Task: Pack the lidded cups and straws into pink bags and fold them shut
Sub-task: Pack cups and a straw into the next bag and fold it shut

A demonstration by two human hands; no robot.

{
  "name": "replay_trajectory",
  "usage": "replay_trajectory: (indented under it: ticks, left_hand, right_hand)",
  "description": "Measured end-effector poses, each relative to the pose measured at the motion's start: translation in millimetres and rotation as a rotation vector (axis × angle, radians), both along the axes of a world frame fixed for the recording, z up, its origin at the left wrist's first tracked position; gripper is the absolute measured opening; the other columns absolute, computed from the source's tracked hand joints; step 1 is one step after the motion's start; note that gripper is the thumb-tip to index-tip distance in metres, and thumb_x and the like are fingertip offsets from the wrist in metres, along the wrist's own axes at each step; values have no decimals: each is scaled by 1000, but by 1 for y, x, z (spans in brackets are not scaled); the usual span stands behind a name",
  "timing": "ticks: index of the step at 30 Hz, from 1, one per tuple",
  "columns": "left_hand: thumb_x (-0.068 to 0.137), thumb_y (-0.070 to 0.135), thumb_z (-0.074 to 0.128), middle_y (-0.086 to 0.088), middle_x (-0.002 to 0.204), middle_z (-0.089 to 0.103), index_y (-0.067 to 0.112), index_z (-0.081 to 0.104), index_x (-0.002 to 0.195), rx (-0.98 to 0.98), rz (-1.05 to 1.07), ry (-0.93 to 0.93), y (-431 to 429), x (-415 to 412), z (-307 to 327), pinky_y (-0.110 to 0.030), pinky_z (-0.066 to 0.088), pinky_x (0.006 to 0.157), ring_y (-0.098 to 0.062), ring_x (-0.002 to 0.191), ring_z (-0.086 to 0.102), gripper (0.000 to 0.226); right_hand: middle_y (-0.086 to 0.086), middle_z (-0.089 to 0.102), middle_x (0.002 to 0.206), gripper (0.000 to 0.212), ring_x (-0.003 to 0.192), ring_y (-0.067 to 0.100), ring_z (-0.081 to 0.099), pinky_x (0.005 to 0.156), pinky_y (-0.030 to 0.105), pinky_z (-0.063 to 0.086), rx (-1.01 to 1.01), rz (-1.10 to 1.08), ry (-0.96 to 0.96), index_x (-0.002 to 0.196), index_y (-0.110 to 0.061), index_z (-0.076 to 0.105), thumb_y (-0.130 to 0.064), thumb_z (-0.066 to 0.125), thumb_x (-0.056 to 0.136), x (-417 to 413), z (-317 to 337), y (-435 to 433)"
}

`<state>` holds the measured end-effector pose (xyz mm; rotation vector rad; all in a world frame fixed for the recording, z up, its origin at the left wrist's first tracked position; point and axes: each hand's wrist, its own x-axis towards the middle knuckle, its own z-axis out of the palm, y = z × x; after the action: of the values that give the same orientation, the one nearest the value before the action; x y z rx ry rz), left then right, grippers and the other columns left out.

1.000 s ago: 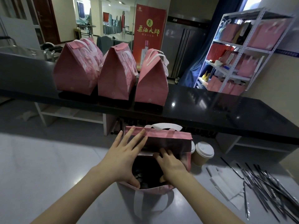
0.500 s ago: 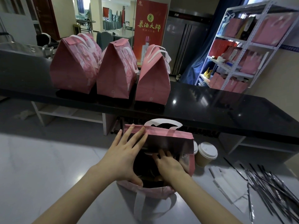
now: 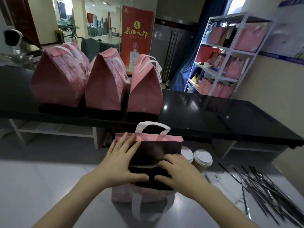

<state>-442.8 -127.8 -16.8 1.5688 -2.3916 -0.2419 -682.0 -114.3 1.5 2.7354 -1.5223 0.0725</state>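
One pink bag [image 3: 125,193] stands open on the white worktop [image 3: 41,186]. The left hand [image 3: 120,162] lies flat on its left side, fingers [image 3: 122,140] spread against the far wall. The right hand [image 3: 179,173] presses on the right side, fingers spread. Two lidded cups [image 3: 202,157] stand just beside the bag, with straws [image 3: 266,186] farther right. Three folded bags [image 3: 105,86] stand on the raised black worktop [image 3: 213,112] behind.

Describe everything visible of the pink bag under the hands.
The pink bag stands upright on the pale table, its mouth open and its inside dark. It looks like soft patterned fabric, with a white loop handle on the far rim and another hanging down the near side. The left hand and right hand lie spread across its mouth. Two lidded cups stand just right of it.
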Motion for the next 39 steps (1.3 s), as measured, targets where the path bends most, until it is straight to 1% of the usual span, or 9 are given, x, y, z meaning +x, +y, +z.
replay_trajectory:
  ticks: [3, 5, 8, 11, 15, 19, 23, 29, 39]
  left_hand:
    - [44, 102, 37, 14, 153, -31, 45, -11, 148, 90, -58, 84, -3, 3, 1, -35, -17, 114, 0, 130, -44, 128]
    - [41, 101, 43, 14, 150, -33, 49, -11, 147, 92, -94, 74, -6, 6, 0, -34, -20, 112, 0, 129, -46, 130]
    - [58, 88, 51, 13, 154, -25, 44, -7, 150, 10, -69, 12, -9, 4, -4, -33, -21, 112, -4, 133, -43, 117]
    - [79, 74, 48, 3, 162, -7, 35, 3, 153, -81, 33, 11, -12, -6, -5, -39, -17, 115, -14, 145, -23, 94]
    - [81, 68, 50, 8, 159, 13, 34, 20, 151, -121, 40, -34, -9, -17, 5, -47, -12, 118, -19, 148, -11, 83]
    - [80, 58, 61, 13, 140, 45, 33, 54, 131, -154, -41, 59, -2, -37, 24, -39, 18, 116, -17, 144, 22, 57]
    - [77, 38, 73, 15, 96, 66, 28, 71, 97, -273, -134, 258, 8, -93, 45, -28, 46, 84, -8, 95, 60, 22]
    - [79, 37, 69, 17, 87, 63, 31, 68, 90, -174, -196, 371, 4, -214, 30, -21, 43, 68, -1, 80, 54, 12]
    - [78, 35, 66, 12, 106, 65, 26, 63, 116, 352, 6, 252, -46, -380, -109, -26, 49, 83, -6, 95, 60, 39]
  right_hand:
    - [-24, 45, 130, 73, 138, -1, 17, 120, 41, 0, 1, -26, -12, 123, -39, 55, -85, 22, 78, -31, 11, 10]
    - [-26, 41, 133, 69, 142, -1, 5, 119, 46, -10, -12, -37, 55, 120, -40, 57, -85, 33, 75, -46, 14, 12]
    - [-10, 59, 124, 29, 134, 17, 43, 115, 50, 16, -240, -71, 82, 91, -27, 70, -47, 77, 72, -52, 11, 9]
    - [-1, 69, 112, 22, 113, 23, 63, 106, 45, 34, -386, -157, -35, 77, -19, 72, -18, 89, 63, -47, 6, -1]
    - [5, 70, 107, 25, 101, 25, 66, 100, 41, 41, -456, -183, -152, 83, -14, 73, -11, 88, 64, -47, 1, -10]
    - [1, 66, 116, 32, 108, 21, 61, 100, 41, 47, -402, -178, -271, 104, -16, 69, -20, 81, 75, -67, -1, -5]
    - [0, 68, 108, 20, 100, 19, 63, 89, 35, 52, -403, -198, -312, 97, -14, 70, -20, 78, 79, -108, -5, -3]
    - [-7, 66, 98, 11, 93, 17, 60, 82, 30, 46, -162, -352, -228, 96, -19, 70, -25, 65, 88, -219, -27, -10]
    - [-5, 56, 125, 42, 111, 15, 54, 90, 28, 42, 295, -513, -189, 127, -28, 54, -36, 61, 87, -364, -110, -36]
